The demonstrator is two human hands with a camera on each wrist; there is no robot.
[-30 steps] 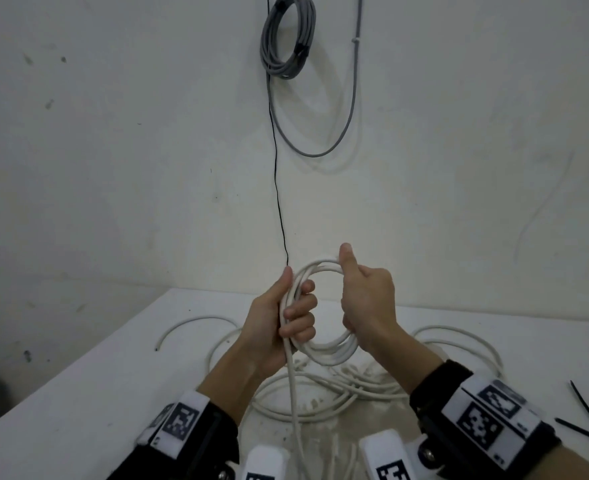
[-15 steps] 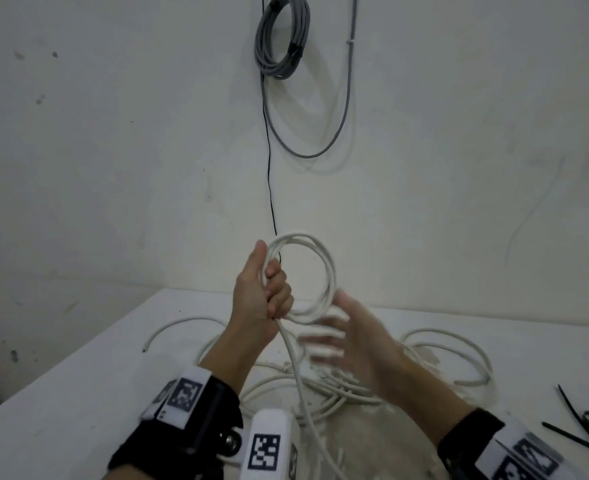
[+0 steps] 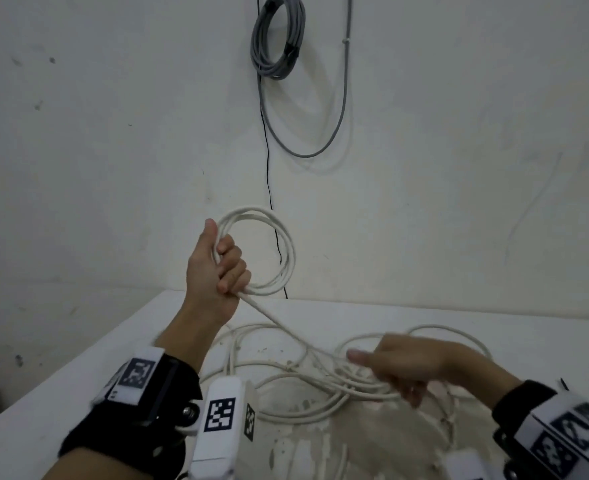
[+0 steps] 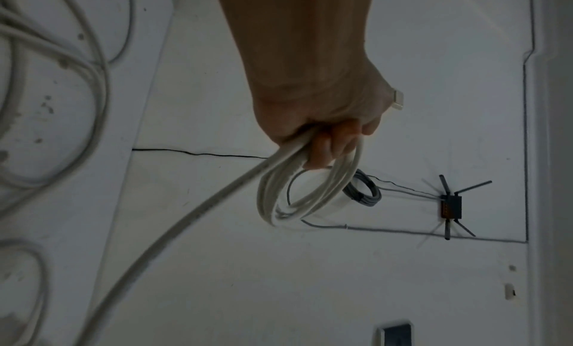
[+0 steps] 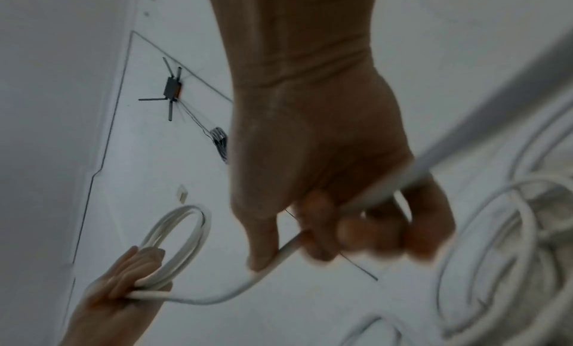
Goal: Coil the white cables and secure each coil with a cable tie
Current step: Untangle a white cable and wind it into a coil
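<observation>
Your coil (image 3: 268, 251) of white cable sits in your left hand (image 3: 216, 271), fingers clenched round the bundled turns on its left side, held up in front of the wall (image 3: 113, 150) above the tabletop (image 3: 61, 375). A single strand (image 3: 275, 320) runs from the bottom of that fist down to your right hand (image 3: 410, 365), whose fingers are curled round it low over the loose cable (image 3: 286, 410) piled on the tabletop (head view is blurred there; the right wrist view shows the grasp). Cable looks light, semi-stiff and springy, so turns will likely want to pop open: keep the left grip on the crossing point, and feed with the right close to the coil, letting it slide through rather than yanking. Tangle in the pile could snag. Plenty still uncoiled; no tie on yet. Grey coil (image 3: 277, 39) hangs on the wall, unrelated.
</observation>
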